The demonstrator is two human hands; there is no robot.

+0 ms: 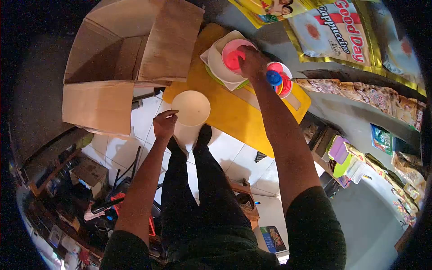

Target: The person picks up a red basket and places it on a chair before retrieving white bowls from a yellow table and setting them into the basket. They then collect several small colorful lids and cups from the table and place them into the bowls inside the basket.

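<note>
A cream bowl is held out over the floor at the yellow table's near edge, with my left hand closed on its left rim. My right hand reaches over the table and grips the right rim of a pink bowl, fingertips inside it. That pink bowl sits in a stack of white bowls, with a green rim showing underneath. Close to my right wrist stands a container of small colourful items, among them a round blue piece.
The yellow table bears the stack. An open cardboard box stands at the left. Coffee packets hang at the upper right, with snack sachets below. Purple and green plastic ware is at the right. White tiles cover the floor.
</note>
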